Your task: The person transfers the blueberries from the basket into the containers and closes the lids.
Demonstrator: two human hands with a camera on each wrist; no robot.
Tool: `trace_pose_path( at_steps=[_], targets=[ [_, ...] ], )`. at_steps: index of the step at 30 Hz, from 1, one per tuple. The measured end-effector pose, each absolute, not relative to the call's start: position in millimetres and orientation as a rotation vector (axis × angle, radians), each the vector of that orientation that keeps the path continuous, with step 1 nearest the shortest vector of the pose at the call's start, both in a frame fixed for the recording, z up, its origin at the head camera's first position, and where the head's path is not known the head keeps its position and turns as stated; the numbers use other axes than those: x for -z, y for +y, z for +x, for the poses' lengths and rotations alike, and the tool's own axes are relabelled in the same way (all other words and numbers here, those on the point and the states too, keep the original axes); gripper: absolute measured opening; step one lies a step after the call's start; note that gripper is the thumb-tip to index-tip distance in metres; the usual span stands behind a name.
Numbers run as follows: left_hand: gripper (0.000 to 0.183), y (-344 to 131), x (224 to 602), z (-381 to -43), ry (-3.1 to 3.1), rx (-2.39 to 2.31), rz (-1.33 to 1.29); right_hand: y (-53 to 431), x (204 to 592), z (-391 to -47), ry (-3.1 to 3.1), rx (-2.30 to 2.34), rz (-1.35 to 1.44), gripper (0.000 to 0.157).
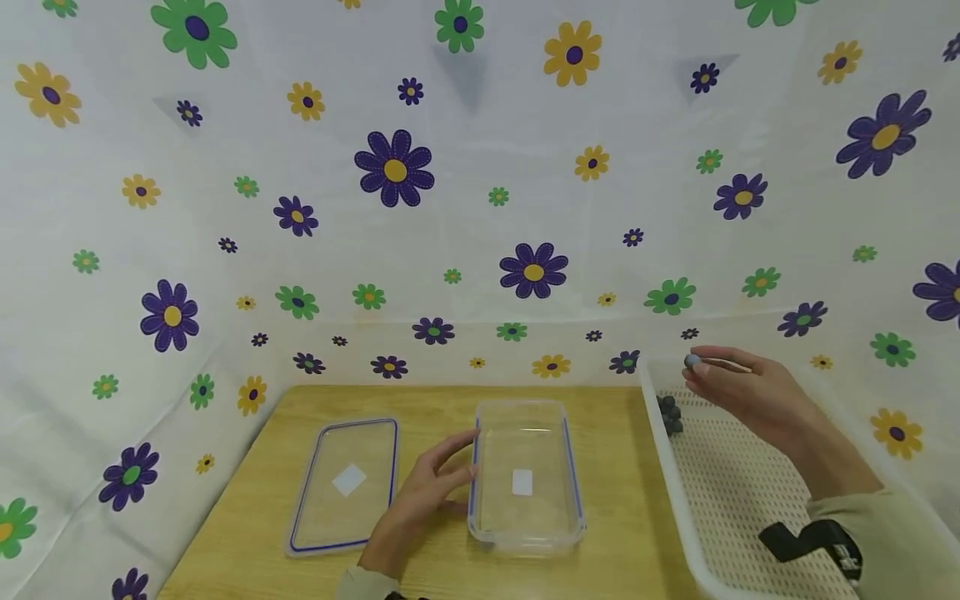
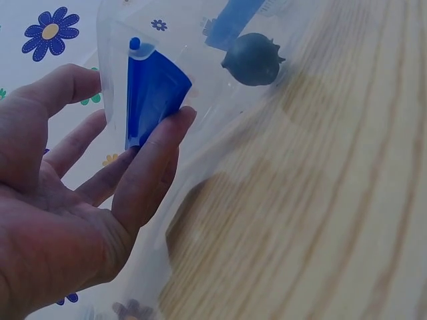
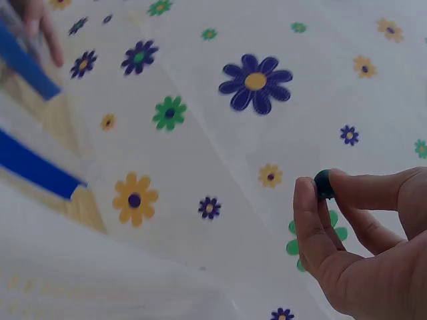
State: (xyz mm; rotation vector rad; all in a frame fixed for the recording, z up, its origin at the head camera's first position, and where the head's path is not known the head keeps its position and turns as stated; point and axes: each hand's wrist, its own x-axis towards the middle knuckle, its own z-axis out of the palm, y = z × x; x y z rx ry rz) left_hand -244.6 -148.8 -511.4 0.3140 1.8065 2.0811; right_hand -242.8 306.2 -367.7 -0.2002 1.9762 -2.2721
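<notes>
My right hand (image 1: 757,400) pinches a blueberry (image 1: 692,361) between thumb and fingertips above the white basket (image 1: 678,500). In the right wrist view this blueberry (image 3: 324,185) looks dark and round. My left hand (image 1: 431,483) touches the left side of a clear lidless container (image 1: 525,521) with loosely bent fingers. A blue strip (image 2: 157,93) on its wall lies beside those fingers. Another blueberry (image 2: 253,60) with a pointed crown shows beyond the clear plastic in the left wrist view; whether it is inside the container I cannot tell.
Left of the container a clear lid (image 1: 360,517) with a blue seal lies flat on the wooden table (image 1: 438,567). Several blueberries (image 1: 670,415) cluster at the left side of the basket. A flower-patterned curtain (image 1: 465,233) stands behind and at the sides.
</notes>
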Motion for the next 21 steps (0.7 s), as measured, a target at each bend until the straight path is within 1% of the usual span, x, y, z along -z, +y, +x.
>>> trace_pose_path(
  at_steps=[4, 9, 15, 21],
  targets=[
    [0.060, -150, 510, -245, 1.818, -2.074, 0.311, 282, 359, -231, 1.746, 2.432, -0.248, 0.029],
    [0.060, -149, 510, -243, 1.813, -2.078, 0.298, 258, 361, -216, 1.510, 2.619, -0.333, 0.033],
    [0.059, -148, 512, -240, 1.801, -2.072, 0.288, 232, 368, -202, 1.616, 2.696, -0.434, 0.031],
    [0.060, -149, 509, -244, 1.809, -2.066, 0.303, 207, 371, -196, 1.716, 2.713, -0.443, 0.028]
  ],
)
